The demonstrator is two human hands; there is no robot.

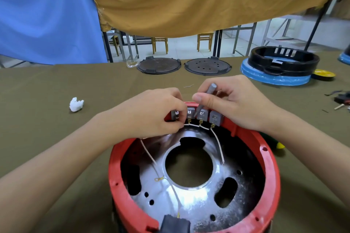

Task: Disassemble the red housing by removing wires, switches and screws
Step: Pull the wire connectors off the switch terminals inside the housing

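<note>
Red housing (269, 166) sits open side up on the olive-covered surface (47, 138), close to the near edge, shiny metal plate (189, 200) with a big round hole inside it. Row of four grey switches (215, 118) on the housing's far rim, white wires (217, 143) running off their terminals and down across the plate.

Left hand (151, 111) curled over the leftmost switch, fingertips pinching at its terminal and the wire there. Right hand (233, 102) grips a grey metal tool bit (205, 98), thumb and fingers closed round it, tip down on the third switch from the left.

Black block (175, 223) at the housing's near rim with a wire going into it.

Elsewhere on the surface: crumpled white tissue (76, 104) off to the left, two dark round lids (159, 65) at the far edge, black ring part on a blue base (274, 78) far right, small loose bits at the right edge
</note>
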